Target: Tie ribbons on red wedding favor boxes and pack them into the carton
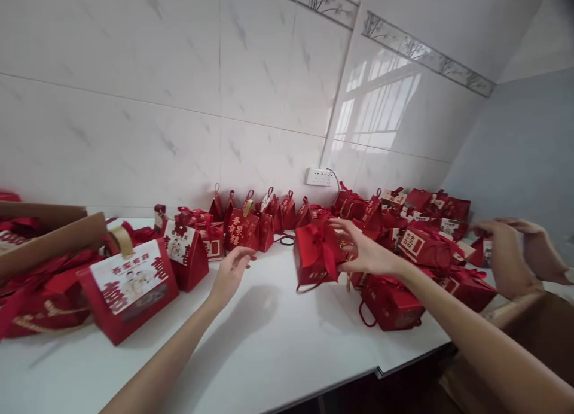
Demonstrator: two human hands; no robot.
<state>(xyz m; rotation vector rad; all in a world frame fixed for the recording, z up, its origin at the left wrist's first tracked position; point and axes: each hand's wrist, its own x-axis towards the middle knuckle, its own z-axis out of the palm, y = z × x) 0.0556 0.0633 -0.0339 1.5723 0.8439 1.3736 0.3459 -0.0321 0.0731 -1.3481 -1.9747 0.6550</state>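
My right hand (359, 249) grips the right side of a red gift box (309, 264) with a red ribbon bow and a cord handle. The box is tilted and appears raised off the white table. My left hand (232, 274) is to the left of it, apart from the box, its fingers loosely bent with nothing visible in them. Just behind my left hand stands a red gift box (241, 230) with gold characters and a gold ribbon loop. Another red box (388, 306) with a cord handle rests below my right wrist.
Many red gift boxes crowd the wall; a heap of them (421, 243) lies at right. At left, a large box with a white label (130, 282) stands near an open cardboard carton (49, 246). Another person's blurred arms (511, 258) are above a carton (529, 336). A socket (320, 176) is on the wall.
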